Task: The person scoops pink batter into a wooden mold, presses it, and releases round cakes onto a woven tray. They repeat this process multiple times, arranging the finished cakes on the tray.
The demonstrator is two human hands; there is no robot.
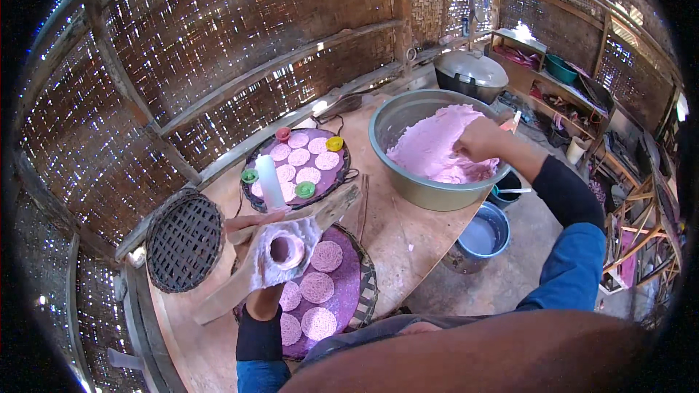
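My left hand is closed round a wooden press, a long plank with a round hole through a block smeared with pale pink dough. Most of that hand is hidden behind the block. Just beyond it a white cylinder stands up, slightly tilted. My right hand reaches into a large basin, its curled fingers sunk in pink dough. Under and beside the press lies a purple-lined woven tray with several lacy pink rounds. A second purple tray behind it holds more rounds.
Small green, yellow and red moulds sit on the far tray. A dark woven rack lies at the table's left. Past the right edge, a blue bucket stands on the floor. A lidded pot is behind the basin, shelves farther right.
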